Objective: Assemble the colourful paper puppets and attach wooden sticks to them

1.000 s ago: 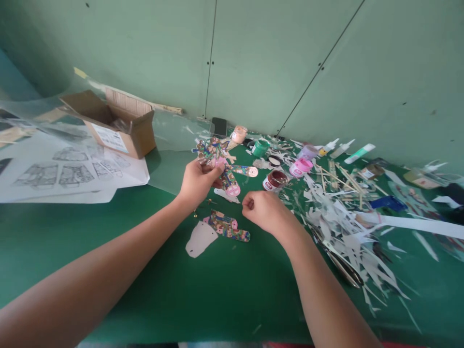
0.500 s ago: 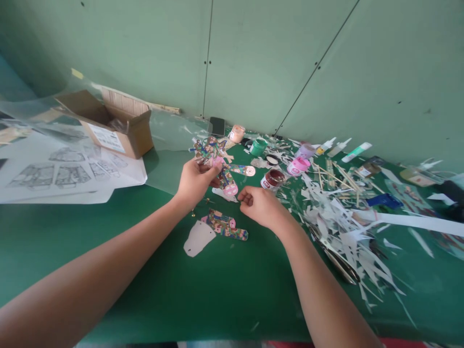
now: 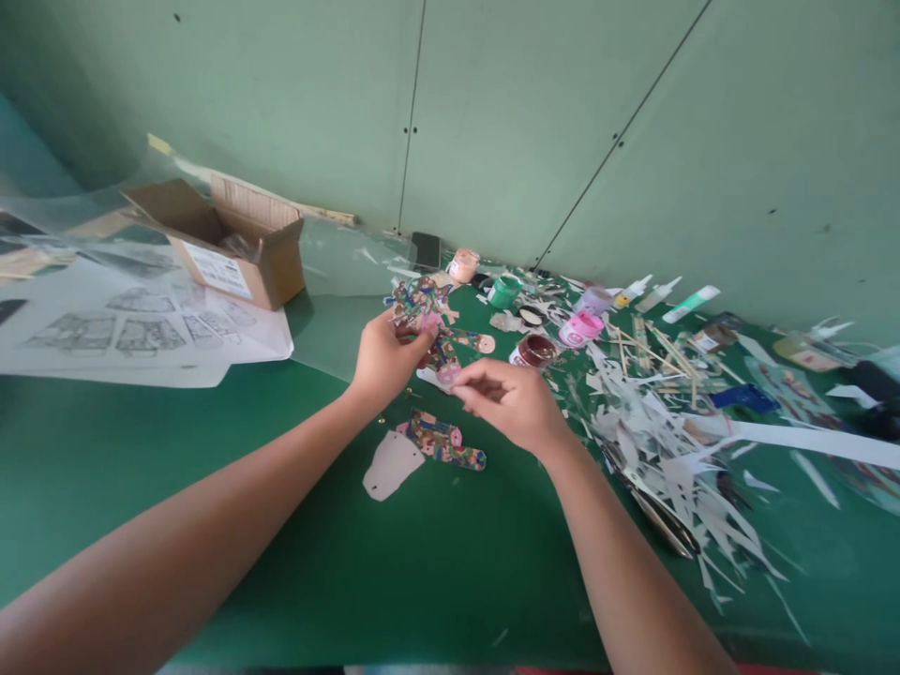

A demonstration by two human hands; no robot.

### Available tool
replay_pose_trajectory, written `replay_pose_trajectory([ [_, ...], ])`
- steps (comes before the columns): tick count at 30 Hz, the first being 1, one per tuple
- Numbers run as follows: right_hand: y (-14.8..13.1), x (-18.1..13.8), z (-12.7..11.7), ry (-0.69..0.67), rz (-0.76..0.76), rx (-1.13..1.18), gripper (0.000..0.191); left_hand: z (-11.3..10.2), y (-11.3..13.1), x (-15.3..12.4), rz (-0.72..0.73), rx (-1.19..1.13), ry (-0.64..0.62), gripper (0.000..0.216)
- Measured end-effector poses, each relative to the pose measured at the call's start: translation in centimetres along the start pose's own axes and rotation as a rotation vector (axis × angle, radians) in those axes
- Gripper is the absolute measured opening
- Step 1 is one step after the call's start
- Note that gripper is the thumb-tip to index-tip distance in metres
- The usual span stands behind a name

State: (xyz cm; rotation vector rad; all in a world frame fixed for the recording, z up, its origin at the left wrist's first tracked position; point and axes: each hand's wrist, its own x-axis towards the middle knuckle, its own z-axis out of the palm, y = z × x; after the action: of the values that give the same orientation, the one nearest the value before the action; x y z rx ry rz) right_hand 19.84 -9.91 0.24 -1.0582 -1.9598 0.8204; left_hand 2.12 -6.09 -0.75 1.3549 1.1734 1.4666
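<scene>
My left hand (image 3: 394, 352) is closed on a camouflage-patterned jointed paper puppet (image 3: 425, 298), held above the table between thumb and fingers. Strip-like limbs with round pink ends stick out to the right and downward. At the puppet's lower pink end, my right hand (image 3: 502, 398) is pinched with thumb and fingertips together; whatever is in the pinch is too small to make out. Below the hands lie more camouflage paper limb pieces (image 3: 450, 444) and a pale paper piece with small holes (image 3: 394, 466). Tiny brass-coloured fasteners (image 3: 382, 420) are scattered beside them.
Paint jars, including a dark red one (image 3: 534, 351) and a pink one (image 3: 580, 328), stand behind my right hand. Paper scraps (image 3: 675, 469) with scissors (image 3: 657, 511) and wooden sticks cover the right. A cardboard box (image 3: 281, 267) and printed drawing sheets (image 3: 141, 328) are at left.
My right hand has moved slightly left to the puppet's lower end, its thumb and fingers now stretched into a pinch there. My left hand keeps its hold on the puppet.
</scene>
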Motion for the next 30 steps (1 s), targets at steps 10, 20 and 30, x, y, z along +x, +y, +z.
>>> replay_pose_trajectory([
  [10, 0.6, 0.9, 0.7, 0.243, 0.198, 0.348, 0.026, 1.0, -0.1, -1.4, 0.078, 0.081, -0.111, 0.019],
  [20, 0.7, 1.1, 0.7, 0.267, 0.253, 0.323, 0.024, 1.1, -0.4, -1.6, 0.024, -0.004, -0.106, 0.02],
  [30, 0.7, 0.9, 0.6, 0.293, 0.231, 0.196, 0.02, 1.0, 0.0, -1.8, 0.078, 0.1, -0.116, 0.02],
])
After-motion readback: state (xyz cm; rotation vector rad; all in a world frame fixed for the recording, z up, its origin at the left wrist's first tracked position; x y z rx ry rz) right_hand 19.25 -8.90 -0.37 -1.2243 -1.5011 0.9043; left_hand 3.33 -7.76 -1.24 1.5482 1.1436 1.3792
